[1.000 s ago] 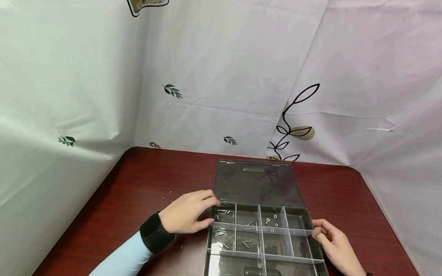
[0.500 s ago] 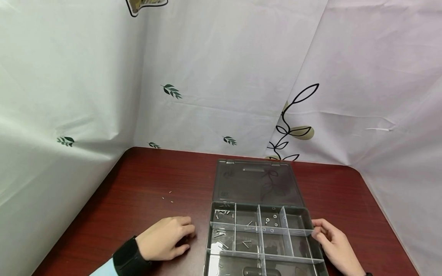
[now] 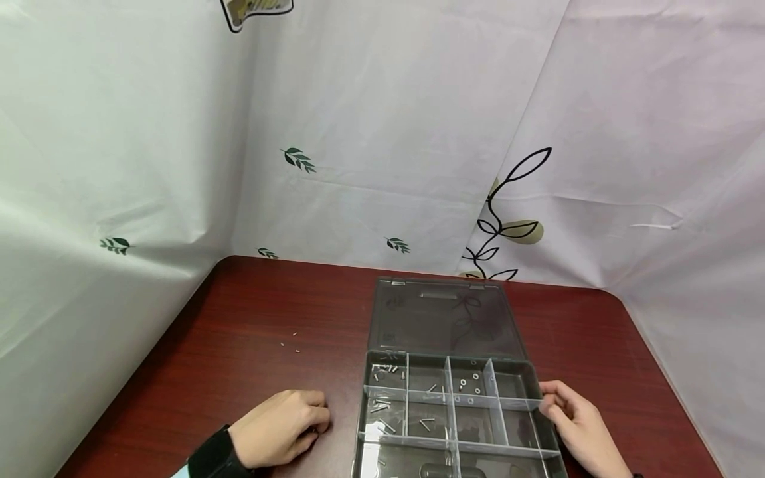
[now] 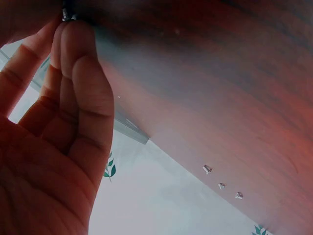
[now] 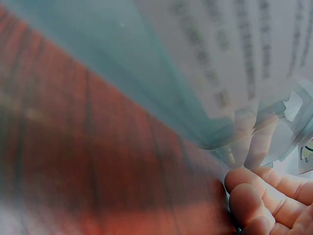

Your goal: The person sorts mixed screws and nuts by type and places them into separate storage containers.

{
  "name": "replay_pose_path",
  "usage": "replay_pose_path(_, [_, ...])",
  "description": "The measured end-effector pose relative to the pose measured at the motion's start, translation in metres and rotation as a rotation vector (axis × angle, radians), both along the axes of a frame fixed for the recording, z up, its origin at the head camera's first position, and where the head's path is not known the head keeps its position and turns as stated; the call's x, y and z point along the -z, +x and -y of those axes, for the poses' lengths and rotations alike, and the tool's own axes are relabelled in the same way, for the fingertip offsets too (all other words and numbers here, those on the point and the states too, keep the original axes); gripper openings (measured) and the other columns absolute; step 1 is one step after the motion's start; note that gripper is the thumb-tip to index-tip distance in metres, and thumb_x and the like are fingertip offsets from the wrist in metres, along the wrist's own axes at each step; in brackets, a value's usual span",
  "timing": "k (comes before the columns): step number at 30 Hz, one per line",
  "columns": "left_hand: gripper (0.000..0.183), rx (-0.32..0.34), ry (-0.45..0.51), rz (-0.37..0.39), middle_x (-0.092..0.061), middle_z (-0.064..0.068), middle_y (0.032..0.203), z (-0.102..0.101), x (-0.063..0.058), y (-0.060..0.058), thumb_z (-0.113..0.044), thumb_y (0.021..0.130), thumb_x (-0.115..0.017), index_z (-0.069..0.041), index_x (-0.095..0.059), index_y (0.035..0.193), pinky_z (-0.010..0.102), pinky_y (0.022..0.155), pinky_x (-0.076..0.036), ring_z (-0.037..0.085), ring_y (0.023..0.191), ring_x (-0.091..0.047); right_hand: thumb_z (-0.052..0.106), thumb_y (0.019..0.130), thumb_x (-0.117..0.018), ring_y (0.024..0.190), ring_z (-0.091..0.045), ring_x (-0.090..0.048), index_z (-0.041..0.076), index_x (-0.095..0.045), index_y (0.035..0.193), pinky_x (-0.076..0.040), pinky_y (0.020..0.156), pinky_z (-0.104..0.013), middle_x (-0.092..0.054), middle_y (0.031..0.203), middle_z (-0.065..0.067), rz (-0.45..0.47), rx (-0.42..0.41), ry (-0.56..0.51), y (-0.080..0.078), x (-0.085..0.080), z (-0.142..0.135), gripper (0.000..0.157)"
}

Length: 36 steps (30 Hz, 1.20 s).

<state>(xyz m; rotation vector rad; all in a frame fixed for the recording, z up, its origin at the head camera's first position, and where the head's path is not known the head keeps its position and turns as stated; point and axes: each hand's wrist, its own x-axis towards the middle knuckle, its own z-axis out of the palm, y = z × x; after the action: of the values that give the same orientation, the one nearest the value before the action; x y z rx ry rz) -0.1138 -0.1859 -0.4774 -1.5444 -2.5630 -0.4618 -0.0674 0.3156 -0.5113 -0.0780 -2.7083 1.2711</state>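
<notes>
My left hand [image 3: 279, 428] rests low on the table, left of the box, its fingers bent down. In the left wrist view a small metal screw [image 4: 67, 14] shows at the fingertips, pinched and mostly hidden by them. The grey see-through compartment box [image 3: 475, 446] lies with its lid folded back. Screws [image 3: 380, 406] occupy several left compartments, and small nuts or washers [image 3: 476, 376] one farther right. My right hand [image 3: 576, 425] touches the box's right outer wall, fingers loosely bent; the right wrist view shows its fingertips against the clear plastic.
Three tiny screws [image 3: 297, 350] lie on the dark red table [image 3: 239, 312], beyond the left hand. The box's flat lid [image 3: 445, 318] reaches almost to the back edge. A pale patterned curtain [image 3: 370, 133] surrounds the table's back and sides.
My left hand has moved from the box's upper left corner down and left to the table, over where a loose screw lay. The right hand and box have stayed put.
</notes>
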Motion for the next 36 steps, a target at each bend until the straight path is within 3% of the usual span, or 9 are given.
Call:
replay_pose_path(4, [0.027, -0.009, 0.012, 0.024, -0.043, -0.018, 0.077, -0.001, 0.002, -0.001, -0.007, 0.070, -0.071, -0.028, -0.055, 0.076, 0.009, 0.057, -0.031, -0.010, 0.064, -0.035, 0.004, 0.092, -0.055, 0.067, -0.007, -0.054, 0.003, -0.065, 0.114, -0.043, 0.065, -0.024, -0.061, 0.079, 0.006, -0.006, -0.001, -0.002, 0.000, 0.000, 0.000, 0.023])
replay_pose_path(12, [0.029, -0.036, 0.018, -0.027, -0.038, -0.020, 0.071, -0.005, 0.004, -0.004, -0.006, 0.064, -0.067, -0.028, -0.051, 0.072, 0.010, 0.053, -0.028, -0.008, 0.060, -0.033, 0.004, 0.092, -0.055, 0.068, -0.006, -0.055, 0.004, -0.065, 0.113, -0.043, 0.065, -0.024, -0.062, 0.079, 0.006, -0.003, -0.003, -0.005, 0.000, -0.001, 0.001, 0.023])
replay_pose_path(20, [0.027, -0.019, 0.040, -0.070, -0.035, -0.019, 0.074, -0.021, -0.012, -0.018, -0.009, 0.064, -0.066, -0.027, -0.049, 0.074, 0.011, 0.053, -0.028, -0.007, 0.060, -0.032, 0.003, 0.091, -0.055, 0.067, -0.006, -0.054, 0.003, -0.065, 0.112, -0.042, 0.065, -0.024, -0.061, 0.078, 0.007, -0.012, -0.003, 0.002, 0.000, -0.001, 0.000, 0.023])
replay_pose_path(29, [0.023, 0.134, 0.066, -0.104, -0.033, -0.016, 0.076, -0.079, -0.043, -0.031, -0.006, 0.068, -0.058, -0.025, -0.046, 0.075, 0.013, 0.056, -0.027, -0.004, 0.061, -0.032, 0.004, 0.090, -0.057, 0.067, -0.006, -0.054, 0.005, -0.065, 0.112, -0.042, 0.065, -0.023, -0.062, 0.077, 0.007, -0.007, 0.009, 0.002, 0.000, 0.000, 0.000, 0.023])
replay_pose_path(36, [0.016, 0.267, 0.033, -0.148, -0.034, -0.013, 0.078, -0.133, -0.054, -0.035, -0.010, 0.078, -0.057, -0.024, -0.049, 0.078, 0.012, 0.058, -0.029, -0.004, 0.062, -0.032, 0.007, 0.092, -0.057, 0.067, -0.006, -0.054, 0.005, -0.065, 0.114, -0.042, 0.065, -0.024, -0.062, 0.079, 0.006, 0.023, 0.017, 0.005, -0.001, -0.001, 0.000, 0.023])
